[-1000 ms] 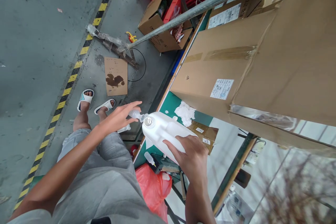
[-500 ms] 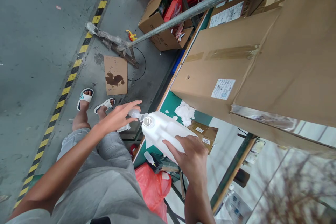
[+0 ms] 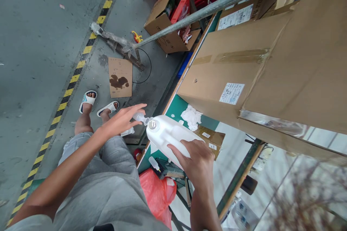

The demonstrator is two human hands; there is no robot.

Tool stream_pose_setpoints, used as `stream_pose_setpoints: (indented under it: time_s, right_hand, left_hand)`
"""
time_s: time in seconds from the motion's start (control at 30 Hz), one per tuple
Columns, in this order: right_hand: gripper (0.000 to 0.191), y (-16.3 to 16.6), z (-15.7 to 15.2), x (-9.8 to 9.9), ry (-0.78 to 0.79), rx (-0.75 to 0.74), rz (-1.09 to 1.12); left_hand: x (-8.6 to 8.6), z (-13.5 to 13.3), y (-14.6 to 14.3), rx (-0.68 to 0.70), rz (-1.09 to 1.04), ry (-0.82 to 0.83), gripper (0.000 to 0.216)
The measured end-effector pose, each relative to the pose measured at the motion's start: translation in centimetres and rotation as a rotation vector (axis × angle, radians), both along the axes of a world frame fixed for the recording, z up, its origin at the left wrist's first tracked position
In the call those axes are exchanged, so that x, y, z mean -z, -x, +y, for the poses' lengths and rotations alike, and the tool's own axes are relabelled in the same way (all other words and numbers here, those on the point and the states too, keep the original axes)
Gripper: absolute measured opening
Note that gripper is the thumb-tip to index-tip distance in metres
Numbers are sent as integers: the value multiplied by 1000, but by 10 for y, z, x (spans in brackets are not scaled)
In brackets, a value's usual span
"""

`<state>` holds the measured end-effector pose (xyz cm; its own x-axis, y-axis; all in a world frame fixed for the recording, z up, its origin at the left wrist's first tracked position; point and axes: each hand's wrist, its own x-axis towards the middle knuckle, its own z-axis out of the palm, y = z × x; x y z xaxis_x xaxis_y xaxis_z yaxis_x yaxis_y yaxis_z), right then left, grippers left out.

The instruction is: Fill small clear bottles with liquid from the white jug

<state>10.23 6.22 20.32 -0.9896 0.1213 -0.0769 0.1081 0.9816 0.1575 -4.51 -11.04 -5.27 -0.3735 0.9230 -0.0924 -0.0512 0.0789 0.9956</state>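
My right hand (image 3: 196, 157) is wrapped around the handle of a big white plastic jug (image 3: 169, 133), tipped with its mouth towards my left. In my left hand (image 3: 123, 118), between thumb and fingers, is a small translucent bottle (image 3: 139, 117). The small bottle's open neck is right beside the jug's mouth; whether they touch I cannot tell. No liquid between them can be made out. Under the jug, at the bench edge, lies another small bottle with a yellowish tip (image 3: 154, 163). Crumpled white tissue (image 3: 191, 116) rests on the green bench top (image 3: 173, 105).
A large cardboard box (image 3: 217, 65) fills the bench to the right. A metal pole (image 3: 195, 16) slants across the top. On the floor lies a stained cardboard sheet (image 3: 120, 86). An open carton (image 3: 162, 30) stands beyond it. A red plastic bag (image 3: 157, 191) hangs below.
Both hands, the jug and the small bottle hold nearly the same position. The view has shifted very slightly.
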Motion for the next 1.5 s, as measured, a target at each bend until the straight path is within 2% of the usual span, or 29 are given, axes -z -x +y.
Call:
stream_pose_setpoints:
  time_s: [1.5]
  right_hand:
    - [40,4,2,4,10,-8,16]
  left_hand:
    - [4,2,3,-13,-24,-3,69]
